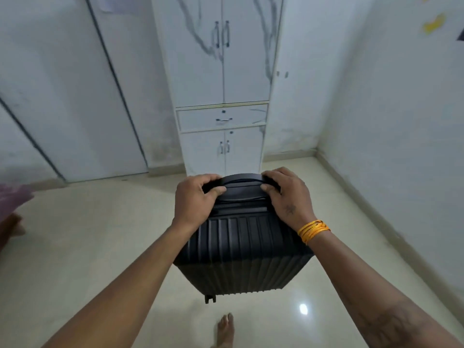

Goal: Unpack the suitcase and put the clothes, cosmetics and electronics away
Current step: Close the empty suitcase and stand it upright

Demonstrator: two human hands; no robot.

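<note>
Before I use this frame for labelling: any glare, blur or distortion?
Head view: a bright glare spot lies on the glossy floor; the left edge and wardrobe doors are smeared; wide-angle bending slants the walls; the black suitcase and both hands stay fairly sharp.

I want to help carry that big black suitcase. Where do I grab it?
Grab the handle on top of the suitcase, reaching down from above. The case stands upright, so the top faces you, and its ribbed sides look too smooth and wide to hold. The left hand and right hand already curl over the handle's two ends.
</note>
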